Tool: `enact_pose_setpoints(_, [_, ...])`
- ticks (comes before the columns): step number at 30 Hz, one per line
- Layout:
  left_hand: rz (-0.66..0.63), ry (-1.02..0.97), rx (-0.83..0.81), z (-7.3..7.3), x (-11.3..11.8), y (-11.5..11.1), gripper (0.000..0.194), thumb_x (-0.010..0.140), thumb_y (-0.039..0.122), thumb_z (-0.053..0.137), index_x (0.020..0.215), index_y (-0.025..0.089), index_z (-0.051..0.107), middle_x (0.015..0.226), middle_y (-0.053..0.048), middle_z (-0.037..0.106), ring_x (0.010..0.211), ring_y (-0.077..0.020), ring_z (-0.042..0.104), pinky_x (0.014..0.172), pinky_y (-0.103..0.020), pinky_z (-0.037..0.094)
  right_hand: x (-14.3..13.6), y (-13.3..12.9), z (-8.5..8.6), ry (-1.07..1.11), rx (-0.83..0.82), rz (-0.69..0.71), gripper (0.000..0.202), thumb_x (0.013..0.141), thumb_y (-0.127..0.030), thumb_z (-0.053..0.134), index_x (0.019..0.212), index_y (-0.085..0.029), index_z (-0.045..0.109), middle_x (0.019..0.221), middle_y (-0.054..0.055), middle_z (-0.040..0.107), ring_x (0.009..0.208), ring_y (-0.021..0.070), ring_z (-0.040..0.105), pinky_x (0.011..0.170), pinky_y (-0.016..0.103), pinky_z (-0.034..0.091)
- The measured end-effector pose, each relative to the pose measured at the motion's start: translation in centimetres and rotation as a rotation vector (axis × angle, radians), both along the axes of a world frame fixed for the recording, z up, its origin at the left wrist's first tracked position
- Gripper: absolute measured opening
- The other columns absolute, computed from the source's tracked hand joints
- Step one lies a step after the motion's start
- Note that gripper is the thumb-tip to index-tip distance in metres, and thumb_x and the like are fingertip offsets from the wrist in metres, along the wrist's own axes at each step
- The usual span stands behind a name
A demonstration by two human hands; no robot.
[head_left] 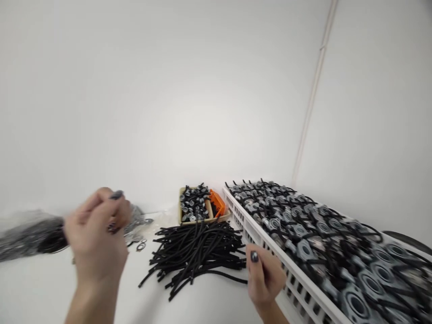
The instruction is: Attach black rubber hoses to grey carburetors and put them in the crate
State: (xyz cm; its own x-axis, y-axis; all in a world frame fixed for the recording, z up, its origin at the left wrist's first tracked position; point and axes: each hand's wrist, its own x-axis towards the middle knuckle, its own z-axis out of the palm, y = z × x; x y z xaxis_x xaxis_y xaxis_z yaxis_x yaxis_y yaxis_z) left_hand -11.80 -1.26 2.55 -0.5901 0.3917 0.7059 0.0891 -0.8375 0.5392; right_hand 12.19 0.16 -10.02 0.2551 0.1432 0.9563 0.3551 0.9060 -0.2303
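Note:
My left hand (97,236) is raised at the left with its fingers curled closed, blurred by motion. A small dark spot shows among its fingers, too unclear to name. My right hand (265,274) is closed too, thumb over the fingers, beside the white crate. Between the hands lies a loose pile of black rubber hoses (202,252) on the white table. One hose reaches the edge of my right hand; whether it is gripped or passes behind cannot be seen.
A white plastic crate (270,243) at the right holds rows of grey metal parts with black hoses. Behind the pile stand a cream bin (181,216) of small metal-and-black parts and an orange tray (218,202). Grey plastic bags (30,236) and metal rings (141,245) lie left.

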Motion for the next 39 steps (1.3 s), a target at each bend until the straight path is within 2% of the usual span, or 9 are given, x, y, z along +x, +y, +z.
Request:
enact_pose_setpoints(7, [0.067,-0.004,-0.035,-0.9,1.7,-0.5,0.051,0.069,0.010,0.065,0.051,0.019,0.018,0.053,0.008,0.014,0.047,-0.0063,0.016,0.046,-0.027,0.014,-3.3,6.8,3.5,-0.031,0.065,0.039,0.043,0.091,-0.012,0.049,0.055,-0.021,0.028,0.052,-0.007,0.024,0.044,0.0071,0.022,0.044,0.027,0.018])
enact_pose_setpoints(10, [0.085,0.032,-0.076,-1.2,1.7,-0.4,0.050,0.072,0.012,0.063,0.053,0.020,0.017,0.053,0.007,0.014,0.047,-0.0070,0.018,0.045,-0.026,0.015,-4.3,10.2,2.3,-0.104,0.054,0.014,0.045,0.094,-0.013,0.049,0.054,-0.021,0.030,0.051,-0.009,0.022,0.042,0.0061,0.020,0.042,0.024,0.018])
enact_pose_setpoints(15, [0.152,0.150,-0.197,-2.1,1.9,0.7,0.049,0.077,0.019,0.061,0.057,0.022,0.017,0.055,0.007,0.014,0.050,-0.0084,0.017,0.046,-0.026,0.018,-4.7,13.7,-2.7,-0.215,0.020,-0.048,0.040,0.097,-0.026,0.057,0.061,-0.018,0.044,0.051,-0.012,0.032,0.040,0.0041,0.028,0.040,0.017,0.027])
enact_pose_setpoints(19, [0.233,0.333,-0.373,-3.2,2.3,3.4,0.050,0.083,0.027,0.059,0.059,0.023,0.016,0.056,0.007,0.015,0.049,-0.0083,0.019,0.047,-0.026,0.021,-4.8,13.9,-5.8,-0.331,-0.024,-0.078,0.034,0.098,-0.029,0.058,0.066,-0.016,0.052,0.054,-0.010,0.043,0.042,0.0045,0.039,0.043,0.018,0.037])
enact_pose_setpoints(22, [0.290,0.544,-0.593,-5.0,2.2,7.1,0.045,0.088,0.031,0.061,0.055,0.020,0.031,0.053,0.008,0.026,0.049,-0.0079,0.032,0.050,-0.023,0.033,-5.3,13.5,-6.9,-0.394,-0.050,-0.077,0.033,0.098,-0.029,0.058,0.067,-0.016,0.053,0.056,-0.009,0.047,0.045,0.0052,0.043,0.046,0.019,0.040])
enact_pose_setpoints(25, [0.331,0.745,-0.871,-7.8,1.4,11.4,0.025,0.092,0.038,0.061,0.083,0.014,0.061,0.076,0.002,0.060,0.065,-0.0111,0.057,0.063,-0.028,0.051,-6.1,13.1,-7.3,-0.434,-0.056,-0.068,0.035,0.097,-0.028,0.058,0.066,-0.016,0.052,0.055,-0.009,0.047,0.046,0.0058,0.043,0.047,0.019,0.041])
enact_pose_setpoints(30, [0.413,0.908,-1.205,-11.2,-0.5,17.4,0.032,0.094,0.039,0.059,0.115,0.015,0.062,0.112,-0.008,0.066,0.095,-0.0198,0.066,0.083,-0.041,0.057,-6.8,12.3,-7.2,-0.452,-0.037,-0.068,0.037,0.097,-0.025,0.057,0.062,-0.017,0.049,0.054,-0.009,0.045,0.046,0.0065,0.043,0.048,0.020,0.039])
enact_pose_setpoints(35, [0.453,1.060,-1.255,-11.6,-0.4,20.8,0.034,0.093,0.038,0.059,0.119,0.016,0.060,0.117,-0.009,0.065,0.100,-0.0214,0.065,0.085,-0.043,0.056,-6.8,12.4,-7.1,-0.440,-0.018,-0.083,0.039,0.097,-0.023,0.055,0.059,-0.018,0.046,0.051,-0.009,0.042,0.045,0.0073,0.040,0.048,0.021,0.036])
enact_pose_setpoints(39, [0.532,1.153,-1.158,-10.2,0.3,21.1,0.032,0.094,0.037,0.059,0.117,0.016,0.061,0.115,-0.009,0.065,0.098,-0.0206,0.066,0.084,-0.042,0.057,-6.5,12.6,-6.9,-0.424,-0.018,-0.106,0.039,0.097,-0.021,0.055,0.058,-0.018,0.046,0.051,-0.009,0.043,0.046,0.0075,0.041,0.048,0.021,0.035])
